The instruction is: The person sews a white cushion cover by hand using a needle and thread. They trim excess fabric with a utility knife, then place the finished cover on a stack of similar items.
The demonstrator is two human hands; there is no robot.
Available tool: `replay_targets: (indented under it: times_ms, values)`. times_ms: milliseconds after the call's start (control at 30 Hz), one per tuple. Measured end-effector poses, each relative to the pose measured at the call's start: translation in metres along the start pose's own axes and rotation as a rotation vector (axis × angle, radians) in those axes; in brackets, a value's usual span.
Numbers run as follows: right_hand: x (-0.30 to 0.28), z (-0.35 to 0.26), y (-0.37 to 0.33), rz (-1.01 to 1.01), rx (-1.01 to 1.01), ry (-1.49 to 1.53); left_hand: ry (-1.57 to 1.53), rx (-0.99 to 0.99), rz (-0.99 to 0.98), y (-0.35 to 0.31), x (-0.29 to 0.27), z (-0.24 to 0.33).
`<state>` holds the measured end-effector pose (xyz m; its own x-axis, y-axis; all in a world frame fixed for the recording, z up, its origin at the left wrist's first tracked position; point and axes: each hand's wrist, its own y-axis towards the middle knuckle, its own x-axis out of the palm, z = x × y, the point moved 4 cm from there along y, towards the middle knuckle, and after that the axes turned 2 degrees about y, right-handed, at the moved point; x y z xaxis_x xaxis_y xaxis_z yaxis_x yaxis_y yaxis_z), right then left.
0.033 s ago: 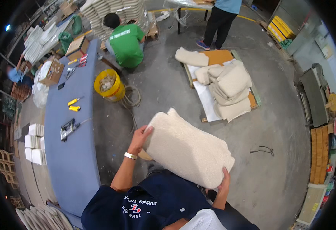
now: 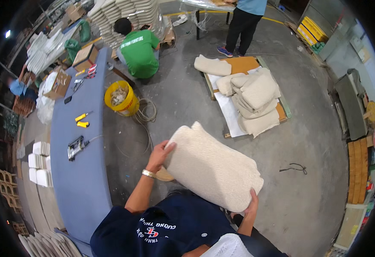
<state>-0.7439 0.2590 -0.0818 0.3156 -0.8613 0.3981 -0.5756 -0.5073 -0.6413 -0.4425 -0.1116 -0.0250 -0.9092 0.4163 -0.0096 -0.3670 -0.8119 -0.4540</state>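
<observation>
A beige fabric-covered cushion [image 2: 213, 167] with notched corners lies slantwise before my body, held between both hands. My left hand [image 2: 159, 156] grips its left end, thumb on the top face and fingers underneath, partly hidden. At the lower right corner my right hand [image 2: 252, 203] pinches the edge, thumb on top; its other fingers are mostly hidden below. Under the cushion's left end, near my left wrist, part of a tan rounded piece [image 2: 165, 174] shows.
More beige cushions [image 2: 258, 92] are heaped on a low pallet [image 2: 288, 112] ahead. On the left, a blue-covered table [image 2: 78, 184] bears a staple gun [image 2: 76, 147] and yellow-handled tools [image 2: 82, 124]. Beside it are a yellow bucket [image 2: 129, 105], a hose [image 2: 148, 113] and a crouching person in green [image 2: 139, 53].
The cushion and my left hand have shifted slightly to the right in the picture. Both hands keep their hold.
</observation>
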Motion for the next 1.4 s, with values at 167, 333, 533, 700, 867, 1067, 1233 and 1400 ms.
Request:
replay_targets:
  times_ms: [167,333,533,700,867,1067,1233,1400]
  values:
    - [-0.02,-0.017,0.017,-0.012,-0.003,0.13,0.105,0.014,-0.07,0.049,0.074,0.023]
    - [0.0,-0.058,0.049,0.006,-0.037,-0.093,0.07,-0.042,0.015,0.083,0.062,0.022]
    - [0.112,-0.108,0.149,-0.135,0.162,-0.353,-0.086,-0.214,0.241,0.162,0.008,-0.057]
    - [0.213,-0.093,0.271,-0.153,0.194,-0.311,-0.547,-0.293,0.439,0.253,-0.008,-0.06]
    - [0.329,-0.078,0.358,-0.129,0.274,-0.248,-0.449,-0.311,0.378,0.353,-0.033,-0.024]
    - [0.44,-0.047,0.437,-0.004,0.233,-0.137,-0.191,-0.419,0.234,0.43,-0.063,0.035]
    - [0.501,-0.056,0.547,0.199,0.133,0.037,-0.062,-0.468,0.308,0.457,-0.095,0.007]
    - [0.509,-0.07,0.695,0.353,0.004,0.23,0.73,-0.461,0.098,0.458,-0.141,-0.012]
